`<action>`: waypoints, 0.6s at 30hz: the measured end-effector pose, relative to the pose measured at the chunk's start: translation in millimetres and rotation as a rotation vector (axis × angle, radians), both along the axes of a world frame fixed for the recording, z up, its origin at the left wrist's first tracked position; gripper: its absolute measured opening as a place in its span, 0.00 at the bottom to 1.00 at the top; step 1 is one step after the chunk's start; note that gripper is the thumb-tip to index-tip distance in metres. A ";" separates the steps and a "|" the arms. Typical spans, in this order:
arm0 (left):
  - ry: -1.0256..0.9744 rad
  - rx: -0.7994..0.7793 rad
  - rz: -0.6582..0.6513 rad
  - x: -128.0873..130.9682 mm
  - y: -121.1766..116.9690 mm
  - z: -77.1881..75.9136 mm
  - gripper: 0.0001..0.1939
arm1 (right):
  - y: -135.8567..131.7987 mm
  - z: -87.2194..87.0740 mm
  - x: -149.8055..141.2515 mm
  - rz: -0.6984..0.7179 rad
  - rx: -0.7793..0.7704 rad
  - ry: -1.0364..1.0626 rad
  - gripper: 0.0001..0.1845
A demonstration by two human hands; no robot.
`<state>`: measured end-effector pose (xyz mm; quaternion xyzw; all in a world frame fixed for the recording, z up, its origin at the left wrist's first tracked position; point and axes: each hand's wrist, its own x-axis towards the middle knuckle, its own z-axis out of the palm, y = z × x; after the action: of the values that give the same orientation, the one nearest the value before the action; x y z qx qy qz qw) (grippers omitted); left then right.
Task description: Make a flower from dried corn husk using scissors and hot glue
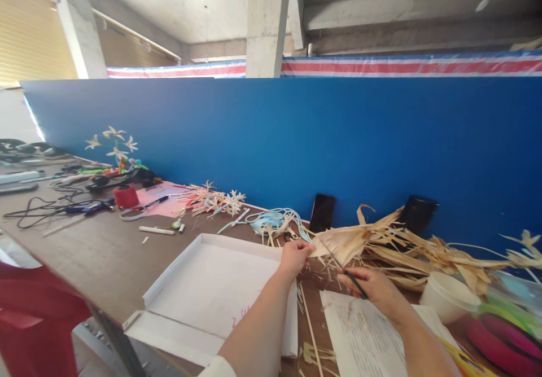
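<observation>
Box (pixel 203 286) beside hands (pixel 294 257), husk (pixel 348 242), scissors (pixel 354 284)

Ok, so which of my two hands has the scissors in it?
Your right hand holds the scissors; your left hand instead pinches the end of the pale dried leaf.

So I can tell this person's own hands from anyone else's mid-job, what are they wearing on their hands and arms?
Both the left hand and right hand are ungloved, with no watch or bracelet visible. A pale sleeve edges in low on the left arm; no sleeve shows on the right arm.
</observation>
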<state>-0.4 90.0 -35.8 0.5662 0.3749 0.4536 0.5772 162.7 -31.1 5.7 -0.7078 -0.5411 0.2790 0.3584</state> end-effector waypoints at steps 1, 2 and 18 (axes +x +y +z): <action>0.005 0.000 -0.002 -0.3 -0.2 0.1 0.17 | 0.4 -0.4 0.6 0.023 -0.011 0.020 0.23; 0.010 0.002 -0.006 -0.6 -0.4 0.2 0.16 | 0.8 -0.9 1.1 0.037 -0.019 0.039 0.23; 0.129 0.064 -0.089 1.4 -2.5 -1.8 0.16 | 3.2 -5.7 -0.5 0.069 0.013 0.174 0.20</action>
<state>1.0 87.5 -37.6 0.6285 0.3711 0.4021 0.5528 162.2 -28.0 0.1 -0.6593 -0.5339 0.3482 0.3989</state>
